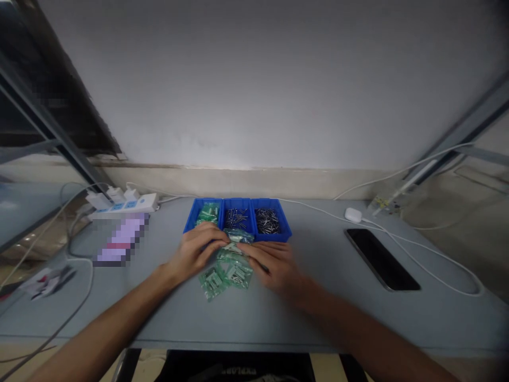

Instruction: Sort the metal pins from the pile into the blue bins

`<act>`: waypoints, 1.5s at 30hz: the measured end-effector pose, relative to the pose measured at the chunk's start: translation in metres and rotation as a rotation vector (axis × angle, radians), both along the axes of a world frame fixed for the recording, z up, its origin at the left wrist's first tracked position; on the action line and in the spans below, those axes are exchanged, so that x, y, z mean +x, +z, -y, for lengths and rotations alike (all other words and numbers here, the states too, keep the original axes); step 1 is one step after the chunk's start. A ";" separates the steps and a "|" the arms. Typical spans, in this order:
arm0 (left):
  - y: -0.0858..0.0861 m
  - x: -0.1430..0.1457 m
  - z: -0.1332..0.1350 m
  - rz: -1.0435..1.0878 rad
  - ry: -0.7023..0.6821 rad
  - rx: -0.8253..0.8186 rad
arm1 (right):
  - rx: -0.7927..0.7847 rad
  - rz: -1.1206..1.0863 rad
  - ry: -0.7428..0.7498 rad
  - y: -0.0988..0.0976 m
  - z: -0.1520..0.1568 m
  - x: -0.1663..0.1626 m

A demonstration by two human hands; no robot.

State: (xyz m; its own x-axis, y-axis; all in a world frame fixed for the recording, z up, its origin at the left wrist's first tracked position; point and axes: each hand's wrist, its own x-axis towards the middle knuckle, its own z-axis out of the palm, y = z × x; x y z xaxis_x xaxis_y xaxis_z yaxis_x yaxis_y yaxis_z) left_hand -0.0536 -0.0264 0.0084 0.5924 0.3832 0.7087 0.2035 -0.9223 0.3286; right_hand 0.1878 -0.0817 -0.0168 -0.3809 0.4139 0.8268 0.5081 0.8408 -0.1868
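Several small clear bags with green parts [226,271] lie in a loose pile on the grey table [318,307], just in front of three blue bins. My left hand [194,249] rests on the pile's left side, its fingers curled over a bag at the top. My right hand [274,265] is on the right side, fingers pinched on a bag's edge [234,248] with a thin dark piece under them. The left blue bin [204,213] holds more green bags, the middle bin [237,216] and the right bin [269,218] hold small dark metal parts.
A black phone [382,259] lies flat at the right, with a white charger puck [353,215] and white cables behind it. A white power strip [123,206] with plugs sits at the back left, a blurred-out item beside it. The wall stands close behind the bins.
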 end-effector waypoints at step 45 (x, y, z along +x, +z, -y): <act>-0.003 0.000 -0.002 0.114 0.153 -0.063 | -0.135 -0.150 -0.071 -0.014 -0.003 -0.002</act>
